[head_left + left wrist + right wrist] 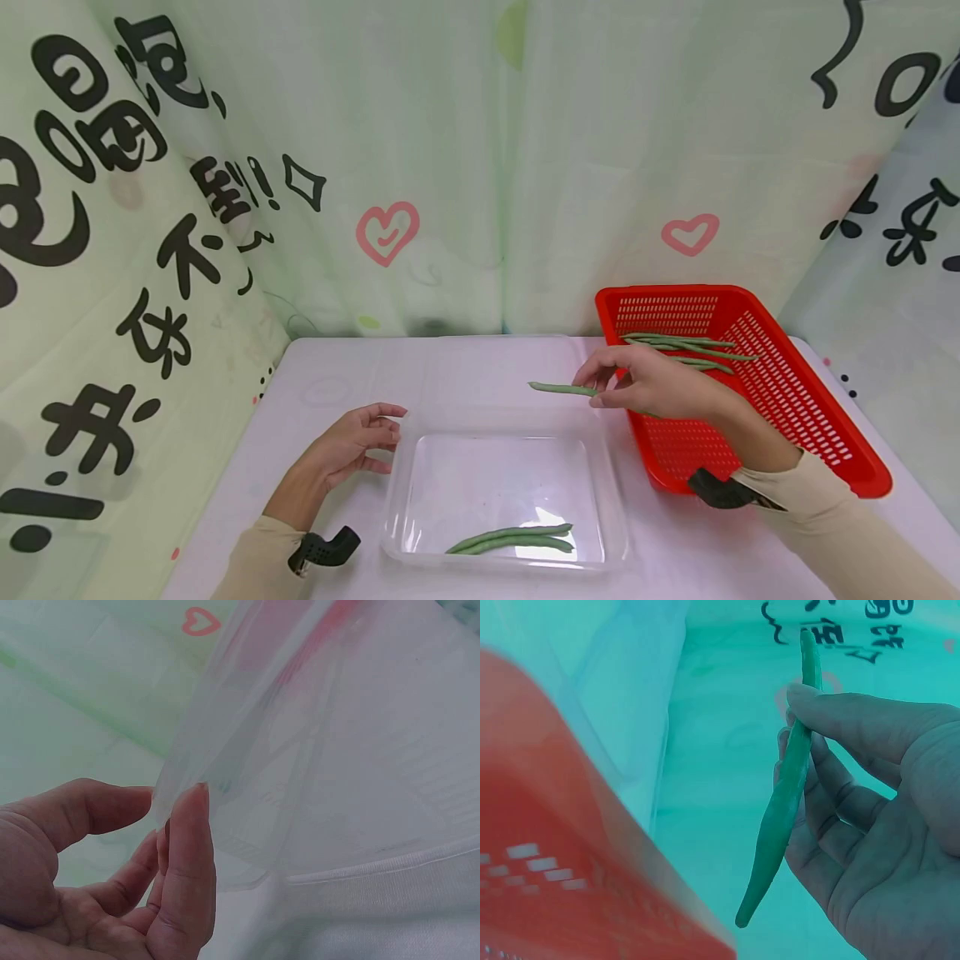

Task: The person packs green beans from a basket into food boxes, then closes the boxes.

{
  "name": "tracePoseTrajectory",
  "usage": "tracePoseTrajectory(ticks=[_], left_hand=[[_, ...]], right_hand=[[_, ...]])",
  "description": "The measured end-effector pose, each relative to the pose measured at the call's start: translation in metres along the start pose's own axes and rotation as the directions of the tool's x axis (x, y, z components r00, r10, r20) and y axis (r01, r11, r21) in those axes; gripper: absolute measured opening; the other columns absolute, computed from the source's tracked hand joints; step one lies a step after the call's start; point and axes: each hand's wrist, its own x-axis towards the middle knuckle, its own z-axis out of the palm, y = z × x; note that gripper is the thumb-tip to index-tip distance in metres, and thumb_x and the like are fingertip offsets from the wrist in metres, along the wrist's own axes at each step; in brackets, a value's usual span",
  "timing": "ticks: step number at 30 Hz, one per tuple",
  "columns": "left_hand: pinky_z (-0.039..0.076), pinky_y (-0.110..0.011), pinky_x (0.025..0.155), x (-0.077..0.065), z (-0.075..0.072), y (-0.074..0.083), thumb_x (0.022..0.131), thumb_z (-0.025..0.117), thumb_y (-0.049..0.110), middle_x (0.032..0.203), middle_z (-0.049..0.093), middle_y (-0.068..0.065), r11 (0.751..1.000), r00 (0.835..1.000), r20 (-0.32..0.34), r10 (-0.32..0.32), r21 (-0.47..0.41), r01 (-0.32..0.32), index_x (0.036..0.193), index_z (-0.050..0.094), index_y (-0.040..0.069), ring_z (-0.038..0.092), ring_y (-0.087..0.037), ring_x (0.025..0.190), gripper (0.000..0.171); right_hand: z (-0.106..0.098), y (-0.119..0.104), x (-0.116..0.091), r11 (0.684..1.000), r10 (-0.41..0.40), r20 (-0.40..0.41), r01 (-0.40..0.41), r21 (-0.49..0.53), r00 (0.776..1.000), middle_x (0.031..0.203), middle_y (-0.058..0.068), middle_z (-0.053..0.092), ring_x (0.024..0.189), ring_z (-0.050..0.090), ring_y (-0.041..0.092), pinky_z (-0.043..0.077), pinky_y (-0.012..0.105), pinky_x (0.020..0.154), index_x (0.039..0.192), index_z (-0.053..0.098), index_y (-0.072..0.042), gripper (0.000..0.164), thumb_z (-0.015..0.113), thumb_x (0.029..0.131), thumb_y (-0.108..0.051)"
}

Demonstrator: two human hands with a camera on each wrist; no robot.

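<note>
My right hand (660,383) pinches a green bean (555,388) between thumb and fingertips, over the gap between the red basket and the clear box. In the right wrist view the bean (780,806) runs lengthwise past the thumb tip, both ends free. With thumb and fingers at its left rim, my left hand (352,446) holds the clear plastic box (393,500). The left wrist view shows the box wall (247,750) passing by the thumb and fingertips (193,817). A few green beans (513,537) lie together inside the box along its near side.
To the right, the red perforated basket (810,408) stands under my right forearm, with several green beans (682,343) at its far end. A white cloth covers the table (315,375). Printed curtains (465,167) hang behind it and along both sides.
</note>
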Motion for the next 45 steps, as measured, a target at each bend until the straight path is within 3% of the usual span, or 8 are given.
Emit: tracePoseTrajectory(ticks=[26,36,45], left_hand=[[0.061,-0.033,0.067,0.001,-0.001,-0.002,0.098,0.059,0.003,0.101,0.056,-0.005,1.0,1.0,-0.005,0.009,0.011,-0.009,0.143,0.045,-0.005,0.062,-0.026,0.096,0.048],[0.061,-0.032,0.066,0.0,0.0,-0.001,0.097,0.061,0.005,0.1,0.057,-0.005,1.0,1.0,-0.008,0.008,0.002,-0.008,0.143,0.045,-0.005,0.062,-0.025,0.095,0.049],[0.06,-0.032,0.066,0.001,0.0,-0.002,0.097,0.06,0.004,0.1,0.057,-0.005,1.0,1.0,-0.003,0.01,-0.001,-0.01,0.143,0.044,-0.005,0.062,-0.024,0.095,0.05]], right_hand=[[0.046,-0.021,0.014,0.977,-0.065,0.156,0.031,0.213,0.986,0.101,-0.002,0.07,0.096,0.065,0.022,0.058,0.035,0.084,0.109,0.073,-0.023,0.02,0.076,0.092,-0.015],[0.07,-0.026,0.023,0.966,-0.1,0.224,0.041,0.255,0.97,0.1,0.01,0.069,0.095,0.063,0.021,0.057,0.034,0.082,0.109,0.073,-0.019,0.02,0.076,0.091,-0.012],[0.085,-0.032,0.025,0.967,-0.101,0.264,0.032,0.253,0.959,0.101,-0.001,0.068,0.096,0.062,0.019,0.056,0.033,0.085,0.109,0.073,-0.019,0.021,0.075,0.09,-0.01]])
